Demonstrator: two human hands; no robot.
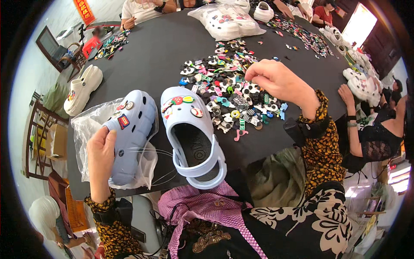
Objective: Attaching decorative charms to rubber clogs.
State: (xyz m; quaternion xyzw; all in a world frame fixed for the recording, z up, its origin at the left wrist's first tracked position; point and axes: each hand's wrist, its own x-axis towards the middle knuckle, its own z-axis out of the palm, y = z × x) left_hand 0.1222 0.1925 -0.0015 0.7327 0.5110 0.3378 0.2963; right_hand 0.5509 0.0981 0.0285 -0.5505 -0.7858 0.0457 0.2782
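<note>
Clear plastic bag (88,125) under blue clog (131,129) gripped by left hand (101,153); right hand (276,80) pinches over charms (228,90).

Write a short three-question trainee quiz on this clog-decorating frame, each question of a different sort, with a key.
1. True or false: the left hand rests on a light blue clog lying on a clear plastic bag.
2. Where is the right hand? A) inside the second light blue clog B) above the pile of shoe charms C) on the white clog
3. Fill in: the tabletop is ____ in colour.

Key: 1 true; 2 B; 3 black.
</note>
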